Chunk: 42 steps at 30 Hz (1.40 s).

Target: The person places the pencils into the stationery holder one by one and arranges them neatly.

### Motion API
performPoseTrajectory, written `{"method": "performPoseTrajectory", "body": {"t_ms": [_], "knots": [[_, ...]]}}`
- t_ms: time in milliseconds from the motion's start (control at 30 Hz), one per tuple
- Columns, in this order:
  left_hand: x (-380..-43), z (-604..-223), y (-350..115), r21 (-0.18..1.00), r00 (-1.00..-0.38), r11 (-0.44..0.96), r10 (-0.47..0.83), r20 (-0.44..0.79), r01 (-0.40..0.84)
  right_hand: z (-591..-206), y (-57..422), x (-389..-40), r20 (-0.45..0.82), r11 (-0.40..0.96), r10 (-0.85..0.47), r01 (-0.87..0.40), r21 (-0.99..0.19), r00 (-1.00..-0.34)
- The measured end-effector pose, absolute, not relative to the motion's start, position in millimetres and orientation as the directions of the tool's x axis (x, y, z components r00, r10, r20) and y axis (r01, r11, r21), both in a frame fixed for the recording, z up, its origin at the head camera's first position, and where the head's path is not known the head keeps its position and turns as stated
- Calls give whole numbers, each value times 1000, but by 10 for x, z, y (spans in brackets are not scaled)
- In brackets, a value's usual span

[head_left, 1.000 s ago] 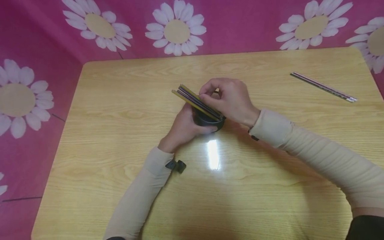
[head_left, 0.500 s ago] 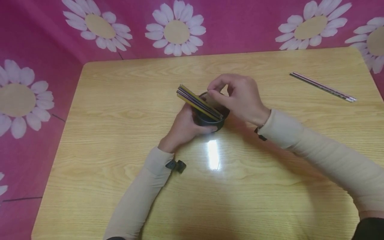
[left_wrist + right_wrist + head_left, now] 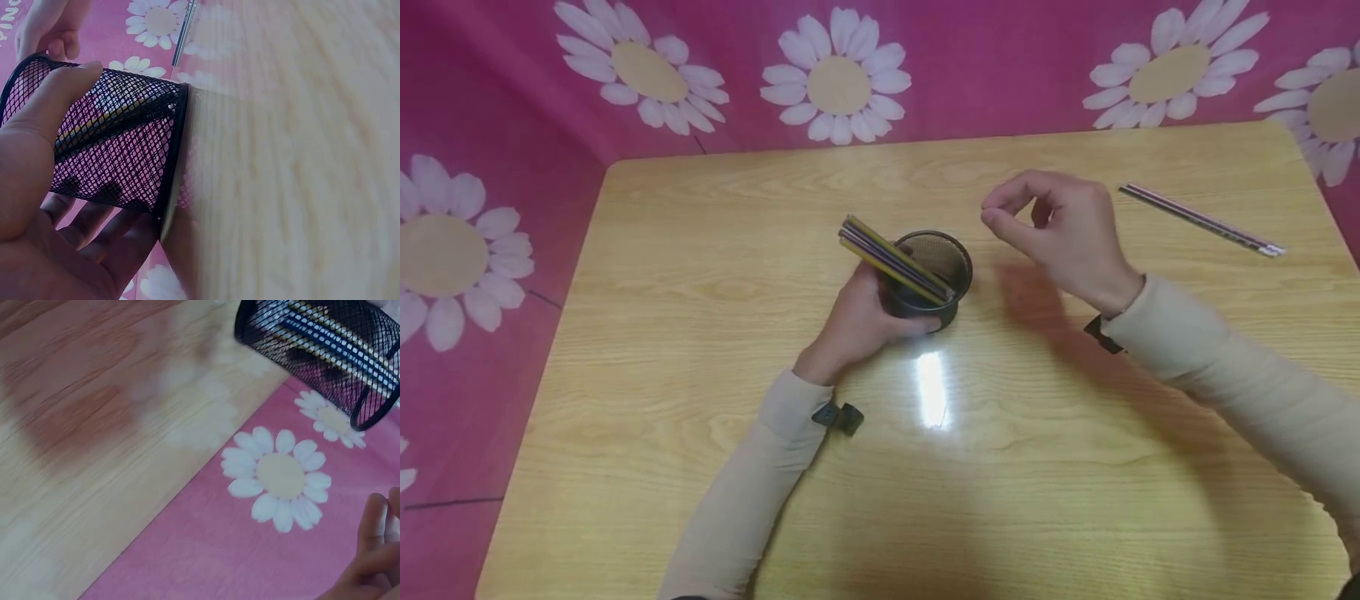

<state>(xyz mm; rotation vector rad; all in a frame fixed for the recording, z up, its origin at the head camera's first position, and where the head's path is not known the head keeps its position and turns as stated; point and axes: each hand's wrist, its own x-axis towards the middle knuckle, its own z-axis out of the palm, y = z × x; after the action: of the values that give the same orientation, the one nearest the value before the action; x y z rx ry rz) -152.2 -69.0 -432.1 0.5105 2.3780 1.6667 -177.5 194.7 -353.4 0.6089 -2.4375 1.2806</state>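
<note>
A black mesh pencil cup (image 3: pixel 953 258) stands on the table in the head view, with a bundle of several pencils (image 3: pixel 895 262) leaning out over its left side. My left hand (image 3: pixel 859 315) grips the cup, the thumb across the near side and the other fingers round the far side. In the left wrist view the cup's mesh wall (image 3: pixel 119 169) fills the space between thumb and fingers. My right hand (image 3: pixel 1071 237) hovers to the right of the cup, apart from it, fingers loosely curled and nothing visible in them.
Two dark striped pencils (image 3: pixel 1202 221) with white ends lie side by side at the table's back right. The wooden table (image 3: pixel 700 250) meets a pink flowered cloth (image 3: pixel 985 67) along its back and left edges.
My right hand has left the pencils in the cup and moved right. The pencil bundle has settled slightly against the rim. My left hand has stayed on the cup.
</note>
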Motion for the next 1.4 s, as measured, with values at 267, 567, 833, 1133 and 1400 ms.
{"method": "performPoseTrajectory", "body": {"t_ms": [267,567,833,1133,1400], "knots": [[-1563,-4427,-707,937,-928,323,372,0,129,-3585,2228,-1781,433,580,-136,-426,-695,-891],[-1509,-4329,-692,932,-923,328,385,17,154,-3656,2566,-1790,426,659,-101,-381,-648,-899],[-1618,-4622,-721,942,-924,299,381,30,153,-3684,2910,-1852,408,746,-26,-289,-600,-913],[-1574,-4459,-709,942,-926,311,377,-4,123,-3736,3257,-1898,344,802,6,-201,-562,-939],[-1528,-4373,-690,937,-927,319,374,11,139,-3732,3409,-1903,268,832,53,-106,-545,-962]]}}
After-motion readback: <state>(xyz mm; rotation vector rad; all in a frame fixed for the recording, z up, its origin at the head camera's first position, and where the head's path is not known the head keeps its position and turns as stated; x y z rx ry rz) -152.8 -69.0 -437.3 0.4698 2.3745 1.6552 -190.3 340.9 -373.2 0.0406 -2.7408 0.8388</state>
